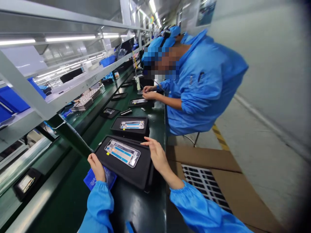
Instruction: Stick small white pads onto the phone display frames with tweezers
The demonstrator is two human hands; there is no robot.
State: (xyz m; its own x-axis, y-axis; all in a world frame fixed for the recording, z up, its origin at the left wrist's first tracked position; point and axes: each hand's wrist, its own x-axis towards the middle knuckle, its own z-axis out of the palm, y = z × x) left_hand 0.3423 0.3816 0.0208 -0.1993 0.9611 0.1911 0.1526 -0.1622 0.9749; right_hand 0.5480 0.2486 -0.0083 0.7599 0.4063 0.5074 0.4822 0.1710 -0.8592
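My left hand [97, 167] grips the near left edge of a black tray [139, 174], its fingers partly hidden behind the rim. On the tray lies a phone frame [123, 152] with blue strips and a small yellow tab. My right hand [157, 154] is at the tray's far right corner, fingers stretched out over the edge; whether they touch it I cannot tell. Under my left wrist sits a blue plastic bin [110, 177]. Just beyond, another phone frame [132, 125] rests on a second black tray [142, 132].
A co-worker in a blue smock [206, 81] sits farther along the green bench [155, 119], hands over small parts. An open cardboard box [204, 157] with a white grid divider stands at right. A metal post [70, 136] rises at left. More trays [26, 184] line the conveyor.
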